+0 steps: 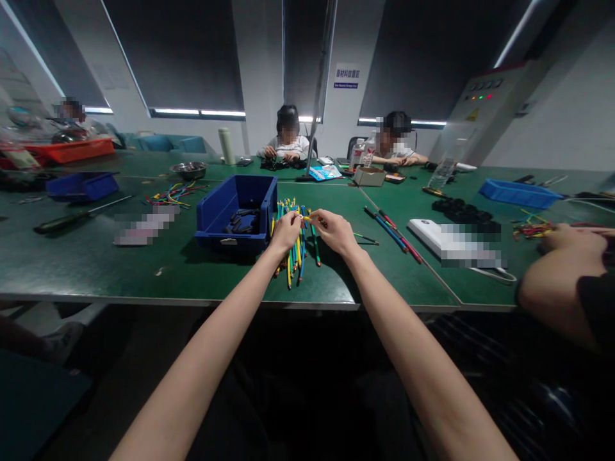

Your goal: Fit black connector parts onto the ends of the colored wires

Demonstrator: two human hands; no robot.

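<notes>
A long green-topped table runs through a dim workroom with dark blinds over the windows, and two people sit at its far side, with a third at the far left. Near the front edge, the left hand and the right hand meet fingertip to fingertip, each pinched shut, thumb against forefinger, on one end of a yellow wire. The wire is thin and short, and is held level just above the table. Directly under and between the hands lies a pile of wires in yellow, green, blue and red. They are laid roughly side by side and pointing towards the person, and overlap too much for an exact count, though there are well over ten. Just left of the pile stands a deep blue bin holding a small heap of black parts, several of them but too dark to number. There are three blue containers in all: this bin, a smaller blue bin at the far left, and a shallow blue tray at the far right. An orange tray, a metal bowl and a small cardboard box stand farther back, their contents not visible. A few longer red and blue wires lie to the right of the hands, a loose tangle of coloured wires lies beyond the bin, and one screwdriver lies at the left. A co-worker's forearm rests on the table at the right.
</notes>
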